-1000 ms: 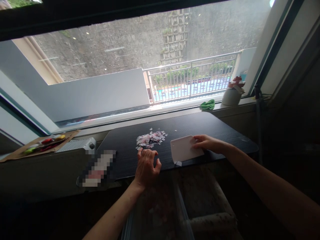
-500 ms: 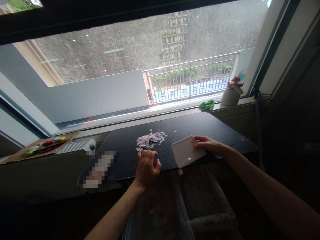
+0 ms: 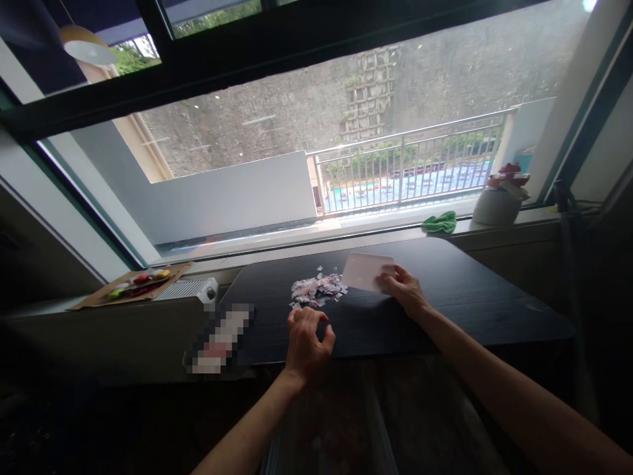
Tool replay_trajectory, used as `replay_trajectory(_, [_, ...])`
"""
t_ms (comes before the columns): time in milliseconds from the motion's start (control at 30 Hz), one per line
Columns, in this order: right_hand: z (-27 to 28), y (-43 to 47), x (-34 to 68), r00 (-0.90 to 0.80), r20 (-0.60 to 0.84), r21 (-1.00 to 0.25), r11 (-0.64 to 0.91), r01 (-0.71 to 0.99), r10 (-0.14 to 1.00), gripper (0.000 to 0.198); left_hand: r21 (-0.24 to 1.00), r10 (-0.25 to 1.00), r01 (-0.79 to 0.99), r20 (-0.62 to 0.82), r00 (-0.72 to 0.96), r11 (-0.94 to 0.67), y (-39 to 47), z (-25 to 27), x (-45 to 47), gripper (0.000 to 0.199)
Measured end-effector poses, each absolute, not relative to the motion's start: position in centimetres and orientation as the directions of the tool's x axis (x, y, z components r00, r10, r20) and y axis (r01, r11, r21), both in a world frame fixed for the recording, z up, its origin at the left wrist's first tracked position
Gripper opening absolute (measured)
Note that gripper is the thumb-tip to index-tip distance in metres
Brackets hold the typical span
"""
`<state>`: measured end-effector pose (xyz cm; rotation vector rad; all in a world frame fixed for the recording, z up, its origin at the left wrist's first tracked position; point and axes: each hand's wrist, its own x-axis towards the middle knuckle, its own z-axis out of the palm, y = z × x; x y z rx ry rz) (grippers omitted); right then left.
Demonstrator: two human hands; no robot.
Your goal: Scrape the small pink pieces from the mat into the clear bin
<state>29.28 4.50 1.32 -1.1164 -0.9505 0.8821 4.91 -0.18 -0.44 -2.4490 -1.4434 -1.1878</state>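
My right hand grips a thin white plastic scraper by its right end. The scraper is tilted over the black tabletop, and its left edge is close to the right side of a heap of small white and pinkish paper scraps. It cannot be told whether the scraper touches the scraps. At the near side of the heap is my left hand, fingers bent and thumb held apart, with nothing visible in it. Its fingertips are close to the nearest scraps.
A pixelated flat object lies at the table's left end. On the windowsill are a green cloth and a white jug-like container. Farther left, a brown paper piece with colourful items sits beside a white radiator.
My right hand has moved the scraper from the table's near edge away from me and left to the heap. My left hand stays by the scraps. The head view has shifted left and up.
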Motion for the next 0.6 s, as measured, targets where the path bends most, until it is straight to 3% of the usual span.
replay_trajectory(200, [1.0,4.3,28.5,0.261,0.232,-0.972,0.214,0.095,0.937,0.028,0.445,0.767,0.743,0.627,0.14,-0.5,0.5,-0.4,4.7,0.005])
replay_trajectory(300, [1.0,3.8,28.7,0.28,0.254,-0.967,0.237,0.095,0.926,0.029,0.496,0.798,0.748,0.599,0.074,-0.442,0.9,0.2,4.2,0.006])
replay_trajectory(433, [1.0,3.7,28.6,0.195,0.273,-0.962,0.265,0.069,0.942,0.032,0.432,0.801,0.813,0.595,0.07,-0.391,1.5,0.8,2.7,0.008])
replay_trajectory(600, [1.4,3.3,28.4,0.281,0.256,-0.965,0.227,0.133,0.925,0.027,0.346,0.806,0.868,0.583,0.1,-0.357,1.6,0.1,1.5,0.008])
